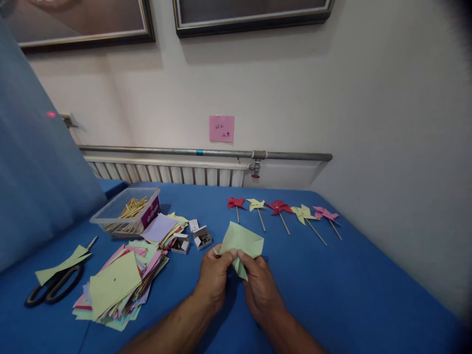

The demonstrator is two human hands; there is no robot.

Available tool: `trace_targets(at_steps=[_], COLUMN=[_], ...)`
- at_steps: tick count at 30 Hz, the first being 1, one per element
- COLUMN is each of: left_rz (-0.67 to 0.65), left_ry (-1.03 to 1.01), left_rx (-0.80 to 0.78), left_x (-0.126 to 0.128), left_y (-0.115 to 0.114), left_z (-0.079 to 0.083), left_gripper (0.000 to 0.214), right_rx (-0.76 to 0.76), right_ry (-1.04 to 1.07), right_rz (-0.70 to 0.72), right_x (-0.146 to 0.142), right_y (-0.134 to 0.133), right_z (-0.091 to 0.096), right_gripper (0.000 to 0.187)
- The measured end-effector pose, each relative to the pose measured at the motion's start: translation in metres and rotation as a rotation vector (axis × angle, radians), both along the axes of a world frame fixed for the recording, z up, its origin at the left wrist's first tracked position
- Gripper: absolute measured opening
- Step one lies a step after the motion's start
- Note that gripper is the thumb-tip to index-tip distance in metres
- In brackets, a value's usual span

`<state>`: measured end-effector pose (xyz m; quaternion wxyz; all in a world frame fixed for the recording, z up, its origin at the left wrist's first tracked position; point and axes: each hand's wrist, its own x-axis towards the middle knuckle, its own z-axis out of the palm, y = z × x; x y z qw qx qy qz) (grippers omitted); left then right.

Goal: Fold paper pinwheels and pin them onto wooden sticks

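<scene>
Both hands hold a light green paper square (241,241) just above the blue table (332,290), a little in front of me. My left hand (215,276) pinches its left corner. My right hand (260,285) grips a folded flap at its lower edge. A row of several finished paper pinwheels on sticks (282,209) lies beyond the hands, in red, yellow and pink.
A heap of coloured paper squares (121,282) lies to the left, with black scissors (55,286) and paper strips beside it. A clear box of wooden sticks (129,211) and small boxes of pins (201,238) stand behind. A radiator (165,172) runs along the wall.
</scene>
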<state>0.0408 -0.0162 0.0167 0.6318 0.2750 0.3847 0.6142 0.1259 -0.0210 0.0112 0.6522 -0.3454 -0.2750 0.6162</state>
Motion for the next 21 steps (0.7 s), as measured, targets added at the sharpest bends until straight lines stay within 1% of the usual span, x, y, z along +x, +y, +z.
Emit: trace_targets(at_steps=[3,6,10,12,15,17,21], left_rz=[-0.020,0.017,0.073,0.084,0.067,0.054,0.086], left_ry=[0.037,0.100,0.223,0.287,0.368,0.396,0.495], left_rx=[0.021,0.038,0.103,0.140,0.177,0.171,0.181], left_x=[-0.005,-0.019,-0.043,-0.051,-0.054,-0.052,-0.048], left_y=[0.000,0.006,0.018,0.021,0.021,0.019,0.019], left_z=[0.001,0.005,0.013,0.017,0.022,0.023,0.017], left_gripper=[0.042,0.038,0.038,0.035,0.033,0.033,0.027], right_rx=[-0.008,-0.020,-0.076,-0.088,-0.105,-0.109,-0.115], right_ry=[-0.020,-0.054,-0.107,-0.125,-0.149,-0.159,-0.170], right_rz=[0.001,0.029,0.120,0.152,0.166,0.168,0.149], right_x=[0.006,0.013,0.018,0.019,0.018,0.018,0.017], right_y=[0.000,0.000,0.000,0.000,-0.001,-0.002,-0.001], right_z=[0.005,0.008,0.005,0.003,0.000,0.000,0.000], right_gripper=[0.048,0.046,0.042,0.040,0.039,0.037,0.031])
